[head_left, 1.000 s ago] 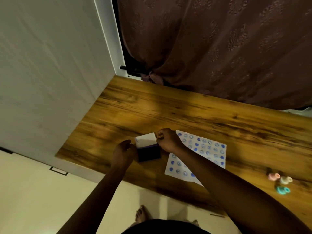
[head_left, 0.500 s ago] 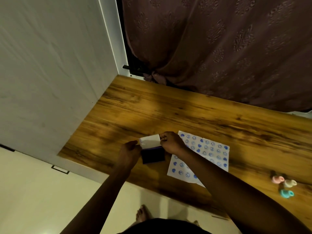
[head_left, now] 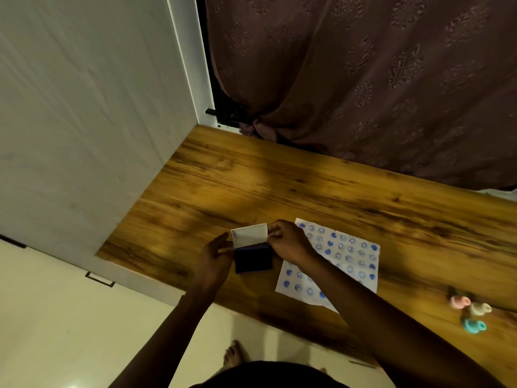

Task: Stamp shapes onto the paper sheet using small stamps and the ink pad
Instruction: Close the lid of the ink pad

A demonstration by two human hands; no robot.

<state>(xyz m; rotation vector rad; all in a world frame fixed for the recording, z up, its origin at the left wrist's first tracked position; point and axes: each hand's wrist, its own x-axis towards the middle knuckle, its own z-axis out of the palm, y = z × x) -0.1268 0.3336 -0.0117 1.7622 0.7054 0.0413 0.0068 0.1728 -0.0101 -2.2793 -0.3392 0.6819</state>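
Head view: I note my right hand (head_left: 289,242) pinching the ink pad's (head_left: 253,260) raised white lid (head_left: 249,236); left hand (head_left: 214,260) grips its left edge. The stamped paper sheet (head_left: 349,261) lies just right on the wooden table (head_left: 279,186); three small stamps (head_left: 470,309) sit well apart.

Dim, warm light with soft shadows; the wide-angle view bends and blurs toward the edges.

Wooden table (head_left: 279,186) bears stamped paper sheet (head_left: 355,264), ink pad (head_left: 253,260), seemingly three stamps (head_left: 470,310).

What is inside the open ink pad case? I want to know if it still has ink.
Inside the ink pad case lies a dark blue pad, under the raised white lid that the right hand holds. How wet it is cannot be seen.
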